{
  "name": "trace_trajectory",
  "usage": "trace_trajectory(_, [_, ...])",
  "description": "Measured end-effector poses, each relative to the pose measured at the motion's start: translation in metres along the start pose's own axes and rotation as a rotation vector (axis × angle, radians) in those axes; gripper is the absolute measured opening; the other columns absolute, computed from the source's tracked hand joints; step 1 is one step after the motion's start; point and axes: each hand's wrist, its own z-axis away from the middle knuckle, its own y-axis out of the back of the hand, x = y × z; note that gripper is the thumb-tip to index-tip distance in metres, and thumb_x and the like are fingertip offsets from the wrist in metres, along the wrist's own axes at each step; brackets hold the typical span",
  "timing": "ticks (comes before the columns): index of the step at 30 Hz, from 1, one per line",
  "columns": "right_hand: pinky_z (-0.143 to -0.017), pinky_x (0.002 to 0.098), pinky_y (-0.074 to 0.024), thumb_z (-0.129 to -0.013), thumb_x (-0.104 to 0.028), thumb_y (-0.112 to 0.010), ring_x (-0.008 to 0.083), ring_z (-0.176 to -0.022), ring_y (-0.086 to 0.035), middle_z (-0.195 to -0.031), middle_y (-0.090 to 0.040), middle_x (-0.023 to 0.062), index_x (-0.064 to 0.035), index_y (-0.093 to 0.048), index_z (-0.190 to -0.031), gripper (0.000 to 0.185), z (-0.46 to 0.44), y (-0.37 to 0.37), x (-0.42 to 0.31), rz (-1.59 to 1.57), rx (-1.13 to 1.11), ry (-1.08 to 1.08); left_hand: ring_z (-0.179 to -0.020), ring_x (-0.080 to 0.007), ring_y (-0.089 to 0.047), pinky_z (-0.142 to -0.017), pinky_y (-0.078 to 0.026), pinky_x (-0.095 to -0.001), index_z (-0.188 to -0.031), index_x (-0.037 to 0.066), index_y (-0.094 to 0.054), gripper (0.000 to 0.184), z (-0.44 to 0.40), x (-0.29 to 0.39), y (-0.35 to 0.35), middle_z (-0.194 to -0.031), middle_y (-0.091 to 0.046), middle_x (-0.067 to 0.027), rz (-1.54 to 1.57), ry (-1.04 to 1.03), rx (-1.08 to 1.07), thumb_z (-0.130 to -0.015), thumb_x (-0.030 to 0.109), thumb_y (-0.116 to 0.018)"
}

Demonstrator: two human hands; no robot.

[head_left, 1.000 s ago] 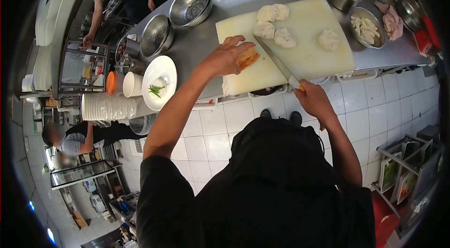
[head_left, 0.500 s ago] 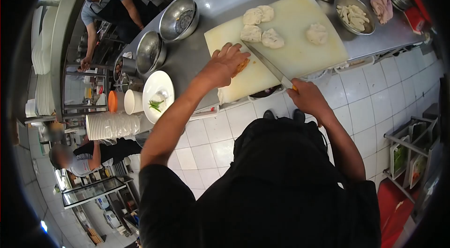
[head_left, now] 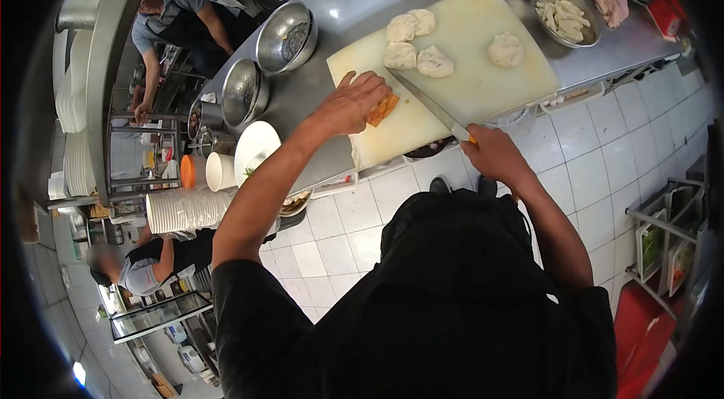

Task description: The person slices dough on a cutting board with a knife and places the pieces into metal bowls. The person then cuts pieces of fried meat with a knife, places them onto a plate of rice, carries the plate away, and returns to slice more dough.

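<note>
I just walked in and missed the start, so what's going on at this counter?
Someone is working at a cutting board. The right hand grips a knife, its blade angled across the board. The left hand is at a browned piece of food; its exact grip is unclear. Five pale lumps sit farther up the board.

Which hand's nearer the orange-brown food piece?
Left. The left hand partly covers the orange-brown food piece; the right hand is farther right, gripping the knife.
</note>
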Motion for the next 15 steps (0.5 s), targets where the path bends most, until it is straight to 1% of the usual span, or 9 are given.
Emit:
trace_trajectory(5, [-0.079,0.0565,-0.0495,-0.093,-0.021,-0.062,0.0480,-0.089,-0.065,-0.086,-0.068,0.0268,0.0016,-0.060,-0.095,0.023,-0.001,0.001,-0.001,0.012,-0.021,-0.008,-0.147,-0.0297,-0.031,-0.123,-0.024,-0.0536,-0.146,0.014,-0.043,0.084,0.002,0.000,-0.007,-0.150,-0.043,-0.0078,-0.118,-0.046,0.071,-0.069,-0.011,-0.067])
trace_trajectory(8, [-0.078,0.0545,-0.0483,-0.093,-0.022,-0.063,0.0481,-0.089,-0.064,-0.088,-0.067,0.0274,0.0027,-0.059,-0.096,0.025,-0.002,0.000,0.002,0.006,-0.017,-0.001,-0.147,-0.0310,-0.032,-0.122,-0.027,-0.0514,-0.149,0.015,-0.042,0.087,0.007,-0.003,0.004,-0.152,-0.041,-0.0105,0.015,0.033,0.133,-0.070,-0.007,-0.070])
trace_trajectory(11, [-0.077,0.0532,-0.0476,-0.093,-0.023,-0.064,0.0482,-0.088,-0.063,-0.088,-0.067,0.0276,0.0034,-0.058,-0.095,0.027,-0.001,0.000,0.002,0.008,-0.021,-0.010,-0.146,-0.0315,-0.032,-0.121,-0.030,-0.0476,-0.147,0.015,-0.044,0.085,0.014,-0.018,0.008,-0.152,-0.041,-0.0127,0.316,0.095,0.181,-0.069,0.001,-0.075])
trace_trajectory(14, [-0.076,0.0531,-0.0474,-0.093,-0.023,-0.063,0.0484,-0.088,-0.063,-0.087,-0.066,0.0277,0.0035,-0.058,-0.093,0.027,-0.003,0.000,0.001,0.005,-0.016,-0.011,-0.143,-0.0341,-0.035,-0.119,-0.035,-0.0419,-0.144,0.013,-0.045,0.082,0.019,-0.008,0.021,-0.149,-0.043,-0.0101,0.417,0.206,0.156,-0.069,0.001,-0.075])
trace_trajectory(15, [-0.076,0.0531,-0.0473,-0.093,-0.023,-0.063,0.0484,-0.088,-0.063,-0.087,-0.066,0.0277,0.0035,-0.057,-0.092,0.027,-0.003,0.000,0.002,0.004,-0.015,-0.014,-0.143,-0.0342,-0.035,-0.119,-0.034,-0.0422,-0.144,0.013,-0.045,0.081,0.019,-0.007,0.020,-0.149,-0.043,-0.0101,0.381,0.179,0.139,-0.070,0.000,-0.074])
